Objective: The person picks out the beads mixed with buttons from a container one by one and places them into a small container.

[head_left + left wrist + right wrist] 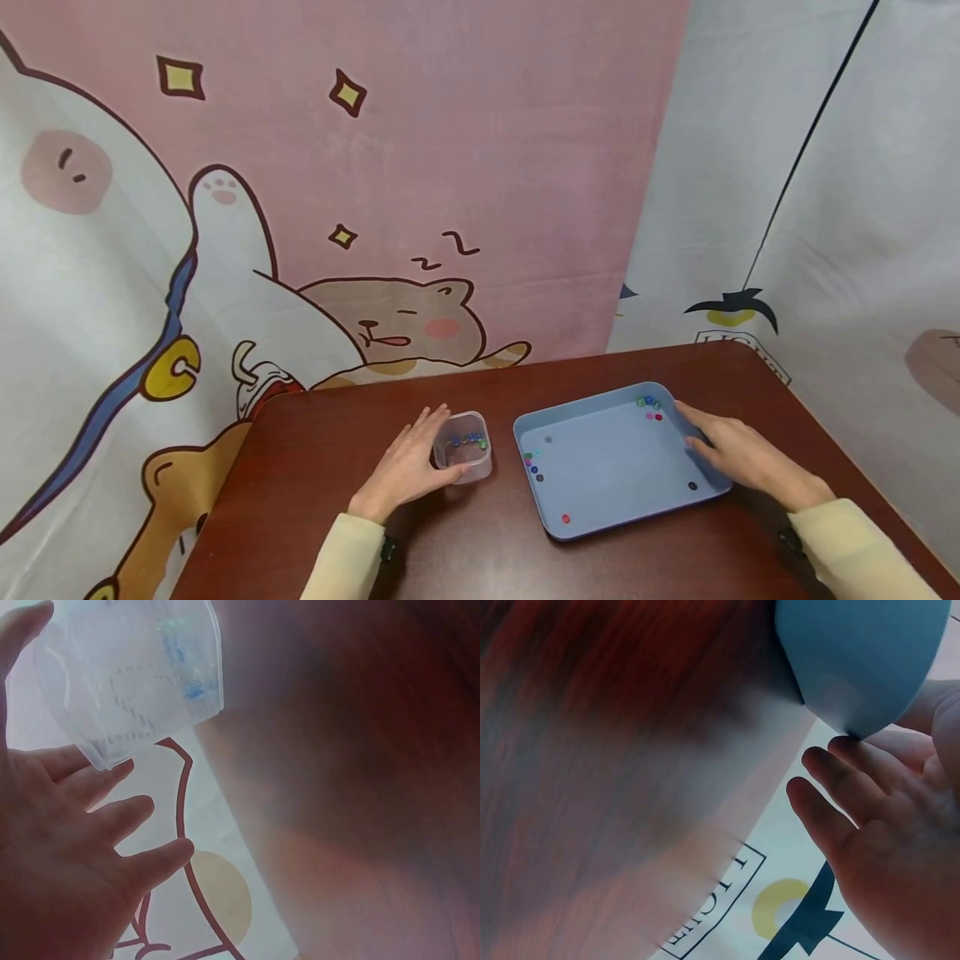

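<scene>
Two pale sleeves [345, 554] enter at the lower edge, nearest the camera. Left hand [405, 467]: fingers straight and apart, thumb and index on either side of a clear plastic container [480, 473]; firmness of hold cannot be determined. Container stands upright on the brown desk [480, 562], blue and green beads [470, 438] visible inside. Right hand [750, 458]: fingers extended and apart, at the right-hand edge of a blue tray [615, 458], thumb by the rim; pressure cannot be determined. Tray lies flat, just right of the container, not touching it. Contents: a bead cluster [649, 402] in the far right corner, several beads along the left side, one red bead [566, 518] near the front left corner, one dark bead [692, 486] near the front right. Printed cloth [487, 167] hangs behind the desk.
</scene>
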A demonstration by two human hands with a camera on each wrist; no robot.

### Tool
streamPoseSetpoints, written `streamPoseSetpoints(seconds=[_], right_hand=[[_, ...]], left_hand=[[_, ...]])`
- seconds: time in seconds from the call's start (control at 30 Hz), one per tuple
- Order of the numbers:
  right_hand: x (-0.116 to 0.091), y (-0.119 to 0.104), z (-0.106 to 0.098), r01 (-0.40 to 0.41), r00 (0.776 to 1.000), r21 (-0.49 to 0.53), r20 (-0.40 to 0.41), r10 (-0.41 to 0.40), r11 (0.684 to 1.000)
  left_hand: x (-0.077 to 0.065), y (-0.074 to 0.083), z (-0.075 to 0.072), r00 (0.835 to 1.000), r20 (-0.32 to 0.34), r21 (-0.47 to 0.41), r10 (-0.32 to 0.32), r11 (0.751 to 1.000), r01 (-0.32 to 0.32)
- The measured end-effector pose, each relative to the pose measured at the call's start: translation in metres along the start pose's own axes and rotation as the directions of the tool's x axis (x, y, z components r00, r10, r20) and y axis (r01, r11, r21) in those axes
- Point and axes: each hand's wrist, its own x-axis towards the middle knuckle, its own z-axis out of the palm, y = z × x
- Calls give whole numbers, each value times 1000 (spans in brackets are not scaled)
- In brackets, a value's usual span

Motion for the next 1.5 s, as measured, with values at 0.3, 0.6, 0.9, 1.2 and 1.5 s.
streamPoseSetpoints(seconds=[0.3, 0.6, 0.9, 1.2, 1.5], right_hand=[[-5, -11, 2, 64, 998, 35, -8, -64, 997], [-3, -15, 0, -18, 1000, 71, -6, 19, 997], [-4, -7, 8, -8, 1000, 46, 17, 7, 999], [-6, -7, 10, 3, 1000, 23, 12, -3, 1000], [-11, -8, 11, 43, 999, -26, -31, -44, 999]], left_hand=[[-6, -2, -8, 999, 5, -16, -33, 999, 33], [6, 38, -16, 966, -211, 30, 152, 988, -149], [40, 107, -8, 893, -232, 97, 386, 922, -374], [77, 156, 23, 876, -96, 140, 473, 877, -459], [100, 184, 51, 906, 49, 53, 419, 905, -422]])
